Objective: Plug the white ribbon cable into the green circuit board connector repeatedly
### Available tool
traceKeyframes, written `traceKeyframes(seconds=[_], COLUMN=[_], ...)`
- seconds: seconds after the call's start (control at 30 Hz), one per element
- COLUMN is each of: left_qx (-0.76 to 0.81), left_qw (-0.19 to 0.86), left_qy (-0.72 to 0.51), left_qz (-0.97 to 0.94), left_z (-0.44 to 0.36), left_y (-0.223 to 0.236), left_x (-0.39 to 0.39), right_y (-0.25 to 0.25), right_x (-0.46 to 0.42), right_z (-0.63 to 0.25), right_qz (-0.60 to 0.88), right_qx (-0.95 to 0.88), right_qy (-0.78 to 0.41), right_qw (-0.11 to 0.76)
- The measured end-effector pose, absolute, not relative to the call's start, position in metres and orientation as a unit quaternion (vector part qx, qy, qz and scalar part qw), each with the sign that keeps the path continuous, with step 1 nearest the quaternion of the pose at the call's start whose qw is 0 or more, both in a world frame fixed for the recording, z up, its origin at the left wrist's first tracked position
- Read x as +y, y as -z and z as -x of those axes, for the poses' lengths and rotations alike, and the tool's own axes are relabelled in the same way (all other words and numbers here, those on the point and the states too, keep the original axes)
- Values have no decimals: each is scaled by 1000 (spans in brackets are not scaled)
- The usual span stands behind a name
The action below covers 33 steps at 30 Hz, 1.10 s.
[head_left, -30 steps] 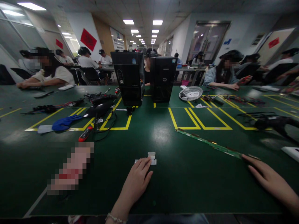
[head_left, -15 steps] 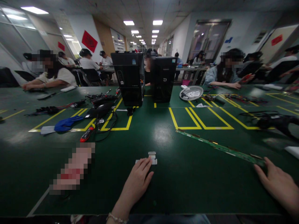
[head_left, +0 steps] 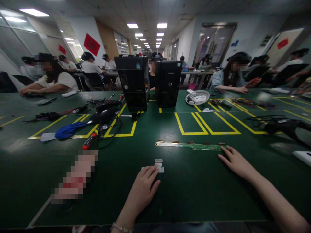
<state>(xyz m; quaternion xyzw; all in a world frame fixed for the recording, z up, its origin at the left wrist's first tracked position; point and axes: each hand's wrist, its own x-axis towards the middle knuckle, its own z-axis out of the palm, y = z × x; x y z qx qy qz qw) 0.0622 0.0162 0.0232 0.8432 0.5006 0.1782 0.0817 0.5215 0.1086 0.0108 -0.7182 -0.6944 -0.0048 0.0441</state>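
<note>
My left hand (head_left: 145, 184) lies flat with fingers stretched over a small pale flat piece with a stepped outline, perhaps a flat connector cable (head_left: 158, 164); part of it is hidden under the fingertips. To the right, a long narrow green circuit board (head_left: 194, 146) lies roughly crosswise on the table, with brownish connectors along its far edge. The fingertips of my right hand (head_left: 236, 161) touch the board's right end. Its thumb is apart from the board, on the near side, and the fingers are extended.
Two black computer towers (head_left: 133, 84) stand at mid-table. On the left lie a red-black screwdriver (head_left: 89, 141), a blue glove (head_left: 69, 129) and cables. A white basket (head_left: 197, 97) and a black cabled object (head_left: 282, 124) are on the right. Co-workers sit beyond.
My right hand has moved left and away from me, and the circuit board has swung from slanting to nearly crosswise. The fingers now rest on its end. My left hand has stayed in place.
</note>
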Motion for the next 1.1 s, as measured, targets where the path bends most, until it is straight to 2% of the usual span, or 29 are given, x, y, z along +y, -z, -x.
traceKeyframes(seconds=[0.17, 0.47, 0.7, 0.83, 0.93, 1.1], left_qx=[501, 500, 501, 498, 497, 500], left_qw=[78, 93, 94, 96, 95, 98], left_qy=[-186, -189, -187, -192, -198, -190], left_qz=[-842, -840, -839, -840, -840, -839], left_z=[-62, -62, -63, -62, -62, -63], left_y=[-24, -29, -28, -29, -28, -28], left_x=[16, 15, 15, 15, 15, 15], right_y=[-21, -15, -28, -42, -46, -34], right_x=[122, 108, 100, 111, 120, 125], right_z=[-454, -372, -354, -357, -356, -347], right_qz=[665, 590, 563, 519, 439, 406], right_qx=[-746, -805, -825, -850, -891, -903], right_qy=[-8, -11, 4, 20, -14, -54], right_qw=[32, 61, 39, 85, 119, 130])
